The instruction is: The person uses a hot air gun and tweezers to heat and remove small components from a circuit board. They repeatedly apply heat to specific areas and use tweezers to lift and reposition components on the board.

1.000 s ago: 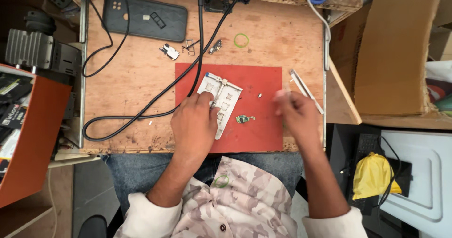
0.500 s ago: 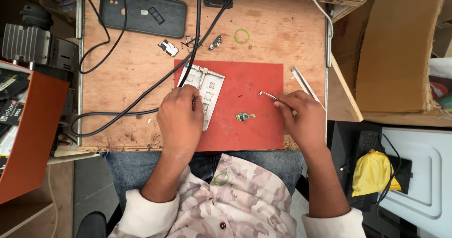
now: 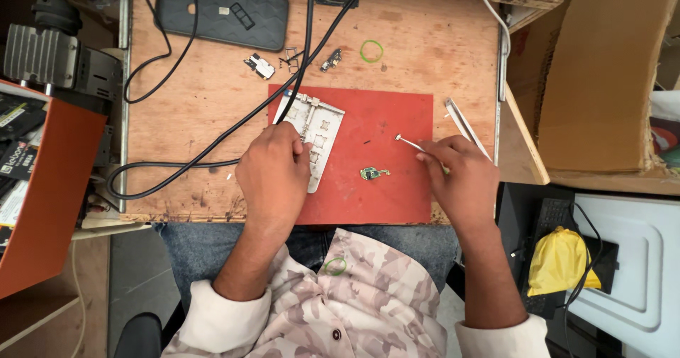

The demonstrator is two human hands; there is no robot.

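Note:
My left hand (image 3: 273, 172) rests on a white metal plate with cut-outs (image 3: 317, 135), pressing it down on the red mat (image 3: 382, 117). My right hand (image 3: 460, 174) grips a thin pair of tweezers (image 3: 411, 143) whose tip points left over the mat. A small green circuit part (image 3: 373, 173) lies on the mat between the two hands, untouched.
A dark phone case (image 3: 221, 11) lies at the back of the wooden bench (image 3: 184, 103). Black cables (image 3: 234, 128) cross the bench and the plate. Small metal parts (image 3: 261, 65), a green ring (image 3: 371, 50), spare tweezers (image 3: 464, 123), a cardboard box (image 3: 602, 75) and an orange box (image 3: 49, 181) surround the work.
My left hand slid down and left along the plate. My right hand brought the tweezers forward, their tip now pointing out over the mat.

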